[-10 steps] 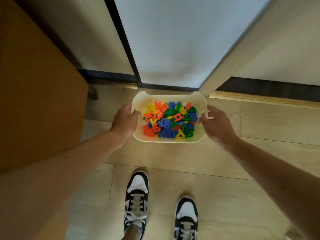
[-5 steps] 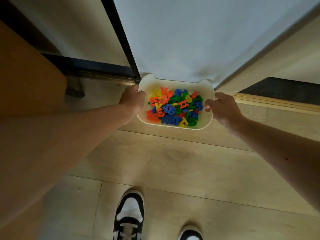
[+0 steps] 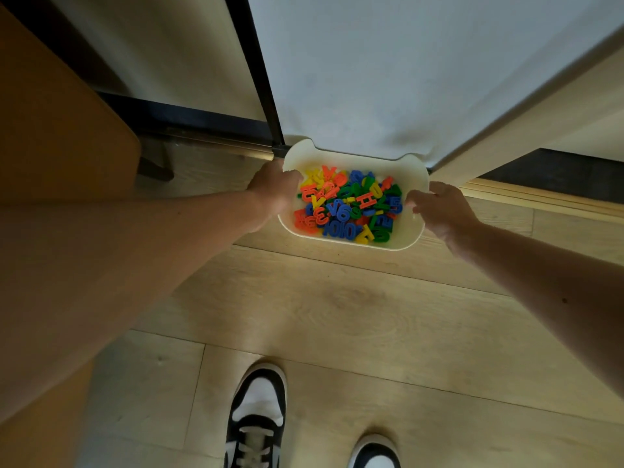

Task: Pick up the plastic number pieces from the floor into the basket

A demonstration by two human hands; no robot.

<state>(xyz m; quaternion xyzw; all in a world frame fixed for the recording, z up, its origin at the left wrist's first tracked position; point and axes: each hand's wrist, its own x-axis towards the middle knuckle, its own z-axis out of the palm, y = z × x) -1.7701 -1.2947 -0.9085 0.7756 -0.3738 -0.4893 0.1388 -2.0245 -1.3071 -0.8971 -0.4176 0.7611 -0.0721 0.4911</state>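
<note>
Left hand and right hand gripping basket sides, number pieces heaped between

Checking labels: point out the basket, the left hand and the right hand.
basket (image 3: 410, 232): head view, bare right inner wall.
left hand (image 3: 274, 190): head view, back of the hand.
right hand (image 3: 440, 208): head view, back of the hand.

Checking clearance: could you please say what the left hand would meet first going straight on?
The left hand grips the basket at its left rim; straight on, it likely meets the plastic pieces inside.
</note>
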